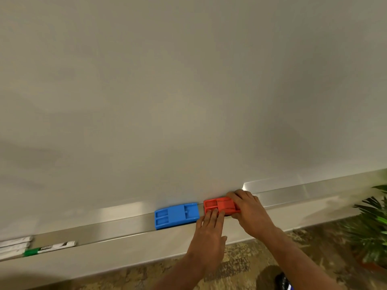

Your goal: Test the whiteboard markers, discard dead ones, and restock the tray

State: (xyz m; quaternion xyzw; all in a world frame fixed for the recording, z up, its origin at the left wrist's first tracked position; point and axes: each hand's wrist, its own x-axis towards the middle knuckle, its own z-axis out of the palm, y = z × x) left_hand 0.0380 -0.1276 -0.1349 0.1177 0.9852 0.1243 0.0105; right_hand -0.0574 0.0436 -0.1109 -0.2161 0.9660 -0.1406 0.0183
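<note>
A red eraser point(218, 204) lies on the metal tray point(117, 226) under the whiteboard point(188, 91). My right hand point(250, 208) curls round the eraser's right end. Straight fingers of my left hand point(209, 229) rest on its near left edge. A blue eraser point(177, 214) sits just left of the red one. Far left on the tray lies a green-capped marker point(49, 248) with several white markers point(14, 246) beside it.
A green plant point(370, 225) in a pot stands at the right, close to the tray's end. Patterned brown carpet point(240, 264) runs below the board. A dark shoe tip point(282, 279) shows at the bottom.
</note>
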